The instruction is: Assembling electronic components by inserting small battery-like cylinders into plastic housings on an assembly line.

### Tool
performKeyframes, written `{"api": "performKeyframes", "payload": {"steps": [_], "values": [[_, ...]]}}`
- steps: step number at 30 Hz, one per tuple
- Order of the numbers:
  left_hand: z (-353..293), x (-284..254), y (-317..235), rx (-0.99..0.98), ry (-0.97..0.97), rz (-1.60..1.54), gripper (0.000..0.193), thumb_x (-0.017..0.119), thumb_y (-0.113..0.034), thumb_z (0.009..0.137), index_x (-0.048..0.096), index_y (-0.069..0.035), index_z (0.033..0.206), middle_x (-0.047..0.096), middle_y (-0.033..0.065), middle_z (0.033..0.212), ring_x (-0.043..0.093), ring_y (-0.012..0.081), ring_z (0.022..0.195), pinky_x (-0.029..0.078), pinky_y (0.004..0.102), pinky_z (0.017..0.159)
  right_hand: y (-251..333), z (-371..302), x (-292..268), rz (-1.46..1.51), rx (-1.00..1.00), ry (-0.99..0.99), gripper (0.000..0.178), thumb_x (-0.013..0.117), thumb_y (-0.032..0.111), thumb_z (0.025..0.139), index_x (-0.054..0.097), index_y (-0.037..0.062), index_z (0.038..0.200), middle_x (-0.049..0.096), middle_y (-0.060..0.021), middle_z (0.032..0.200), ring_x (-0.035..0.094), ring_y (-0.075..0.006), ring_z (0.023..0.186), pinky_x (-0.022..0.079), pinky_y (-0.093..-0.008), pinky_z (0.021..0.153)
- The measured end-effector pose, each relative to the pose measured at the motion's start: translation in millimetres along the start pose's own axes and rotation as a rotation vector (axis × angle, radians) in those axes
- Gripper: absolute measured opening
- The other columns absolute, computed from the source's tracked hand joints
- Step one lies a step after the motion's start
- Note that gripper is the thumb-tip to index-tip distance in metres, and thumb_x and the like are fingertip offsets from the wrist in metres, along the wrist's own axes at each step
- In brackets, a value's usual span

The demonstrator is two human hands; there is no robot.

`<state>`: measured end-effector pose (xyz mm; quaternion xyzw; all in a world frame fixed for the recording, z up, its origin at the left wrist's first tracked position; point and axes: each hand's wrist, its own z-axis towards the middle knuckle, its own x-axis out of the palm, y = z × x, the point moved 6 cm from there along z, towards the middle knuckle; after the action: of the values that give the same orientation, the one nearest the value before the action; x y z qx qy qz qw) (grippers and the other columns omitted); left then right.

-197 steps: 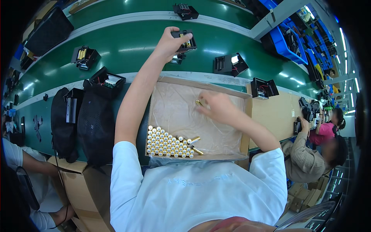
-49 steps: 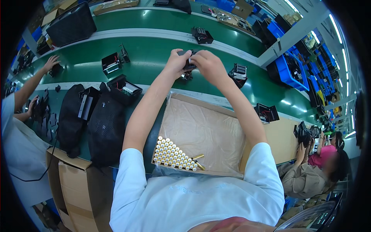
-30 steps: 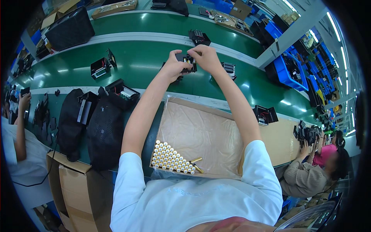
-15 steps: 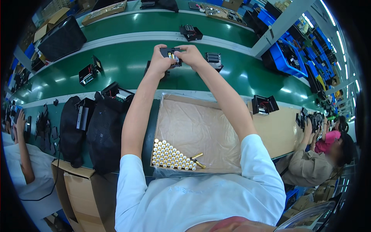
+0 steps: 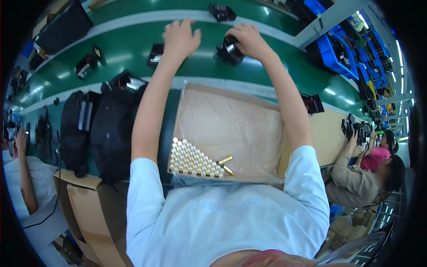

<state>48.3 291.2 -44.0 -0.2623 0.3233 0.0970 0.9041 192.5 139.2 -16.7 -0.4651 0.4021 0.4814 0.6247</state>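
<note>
My left hand (image 5: 181,39) is over the green bench with fingers spread and nothing in them. Below its wrist sits a black open box-shaped unit (image 5: 155,54), partly behind my forearm. My right hand (image 5: 250,42) has its fingers curled round the edge of a black battery case (image 5: 230,50) on or just above the bench; its inside is blurred. Nearer to me, a shallow cardboard tray (image 5: 231,90) lined with clear plastic holds several upright cylindrical batteries (image 5: 191,159) in its near left corner. Two gold batteries (image 5: 226,159) lie loose beside them.
More black units stand on the green bench (image 5: 120,58): one at left (image 5: 89,62), one at the far side (image 5: 222,12), one by my right forearm (image 5: 312,103). Black bags (image 5: 116,138) lie left of the tray. A blue bin (image 5: 337,55) is at right. Co-workers sit on both sides.
My hands have parted and reached farther out. The left has let go of the battery case both held; the right now grips a case, whether the same one I cannot tell. The view has shifted.
</note>
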Motion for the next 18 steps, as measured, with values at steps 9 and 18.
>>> {"api": "performKeyframes", "payload": {"steps": [9, 18], "values": [[-14, 59, -39, -0.331, 0.684, -1.015, 0.042, 0.063, 0.002, 0.088, 0.055, 0.005, 0.129, 0.067, 0.0202, 0.104, 0.066, 0.0259, 0.087, 0.055, 0.0303, 0.073, 63, -31, 18, -0.096, 0.056, 0.343, 0.043, 0.067, 0.012, 0.084, 0.053, 0.0037, 0.124, 0.054, -0.0178, 0.128, 0.059, -0.0341, 0.103, 0.049, -0.0376, 0.085], [-15, 46, -29, -0.647, 0.817, -1.411, 0.048, 0.064, 0.003, 0.088, 0.052, 0.008, 0.134, 0.065, 0.0227, 0.110, 0.066, 0.0262, 0.087, 0.056, 0.0309, 0.077, 210, -189, -58, 1.102, 0.169, 0.582, 0.033, 0.063, 0.012, 0.089, 0.060, 0.0017, 0.120, 0.064, -0.0148, 0.106, 0.061, -0.0253, 0.083, 0.051, -0.0356, 0.076]]}}
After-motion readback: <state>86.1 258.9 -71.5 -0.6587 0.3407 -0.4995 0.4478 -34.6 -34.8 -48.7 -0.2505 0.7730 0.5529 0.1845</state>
